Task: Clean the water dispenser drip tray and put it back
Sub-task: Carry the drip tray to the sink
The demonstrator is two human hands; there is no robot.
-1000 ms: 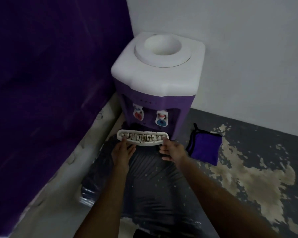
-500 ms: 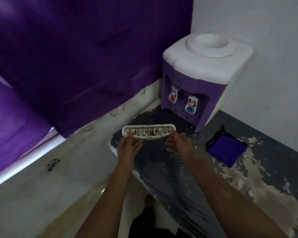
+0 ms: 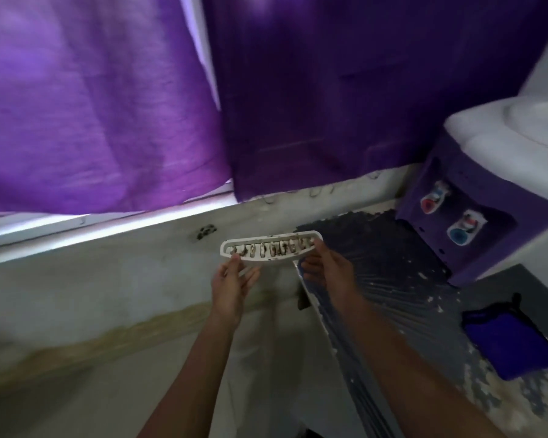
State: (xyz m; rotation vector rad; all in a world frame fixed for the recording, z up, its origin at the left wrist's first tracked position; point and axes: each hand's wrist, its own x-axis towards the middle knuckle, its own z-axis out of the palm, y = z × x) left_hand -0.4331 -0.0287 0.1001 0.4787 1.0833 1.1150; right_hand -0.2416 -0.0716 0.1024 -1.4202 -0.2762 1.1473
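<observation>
Holding the drip tray level, long axis left-right, we pinch its ends: left hand, right hand; dispenser far right.

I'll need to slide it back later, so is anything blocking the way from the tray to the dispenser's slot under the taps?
Nothing visible: only bare dark countertop lies between the drip tray and the dispenser.
</observation>
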